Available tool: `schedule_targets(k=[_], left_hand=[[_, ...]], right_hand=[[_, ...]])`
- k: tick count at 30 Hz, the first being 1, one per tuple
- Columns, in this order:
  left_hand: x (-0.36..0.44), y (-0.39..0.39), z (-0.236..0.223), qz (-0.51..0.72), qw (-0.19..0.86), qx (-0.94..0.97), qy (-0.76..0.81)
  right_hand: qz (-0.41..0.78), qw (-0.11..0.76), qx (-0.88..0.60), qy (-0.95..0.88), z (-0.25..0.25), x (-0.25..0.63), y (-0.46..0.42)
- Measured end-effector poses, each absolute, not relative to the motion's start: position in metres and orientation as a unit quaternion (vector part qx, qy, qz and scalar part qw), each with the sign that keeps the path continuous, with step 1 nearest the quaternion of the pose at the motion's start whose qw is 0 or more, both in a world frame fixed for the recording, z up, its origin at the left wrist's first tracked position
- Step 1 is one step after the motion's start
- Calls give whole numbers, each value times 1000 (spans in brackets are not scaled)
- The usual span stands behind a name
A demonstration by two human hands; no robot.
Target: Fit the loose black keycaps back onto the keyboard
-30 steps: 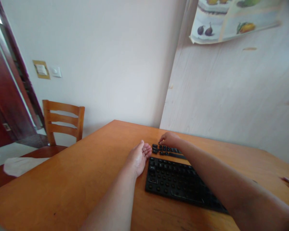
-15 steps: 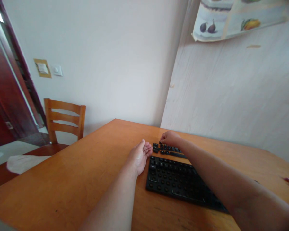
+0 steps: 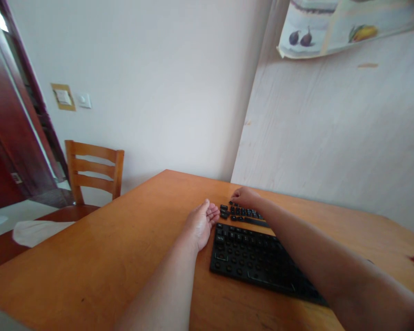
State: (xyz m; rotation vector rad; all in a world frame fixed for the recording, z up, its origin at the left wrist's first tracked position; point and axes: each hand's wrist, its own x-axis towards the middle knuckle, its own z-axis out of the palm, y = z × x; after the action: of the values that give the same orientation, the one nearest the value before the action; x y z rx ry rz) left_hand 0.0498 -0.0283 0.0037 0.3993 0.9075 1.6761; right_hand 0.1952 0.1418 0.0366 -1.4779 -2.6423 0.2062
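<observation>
Two bare hands reach over one wooden table (image 3: 131,239). The left hand (image 3: 202,227) is unclenched, palm turned inward and fingers stretched out, just beside the loose keys (image 3: 243,212) and near the upper left corner of one black keyboard (image 3: 258,264). The right hand (image 3: 244,196) has its fingertips drawn together at one small key (image 3: 231,202) on the far side of the group; I cannot tell whether it grips that key or only touches it. The keyboard lies flat below both hands, partly under the right forearm, with keys on its far rows and bare stems nearer. The loose keys lie just beyond it, too tightly packed and partly hidden to count, though two small ones and one long bar (image 3: 257,222) make the nearest row. To the left stand one chair (image 3: 94,167) and one white cloth (image 3: 37,232); one poster (image 3: 324,34) hangs above, with two purple fruits and one yellow fruit along its lower part.
</observation>
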Motion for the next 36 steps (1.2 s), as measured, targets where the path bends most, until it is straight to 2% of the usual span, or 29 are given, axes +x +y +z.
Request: schedule_targets(k=[24, 31, 36], left_hand=[[49, -29, 5, 711, 566, 168, 382], [50, -29, 5, 712, 563, 166, 385], [49, -27, 4, 713, 577, 163, 364]], right_hand=[[47, 51, -516, -854, 43, 190, 124], [42, 85, -455, -885, 69, 193, 87], [39, 117, -350, -929, 82, 208, 27]])
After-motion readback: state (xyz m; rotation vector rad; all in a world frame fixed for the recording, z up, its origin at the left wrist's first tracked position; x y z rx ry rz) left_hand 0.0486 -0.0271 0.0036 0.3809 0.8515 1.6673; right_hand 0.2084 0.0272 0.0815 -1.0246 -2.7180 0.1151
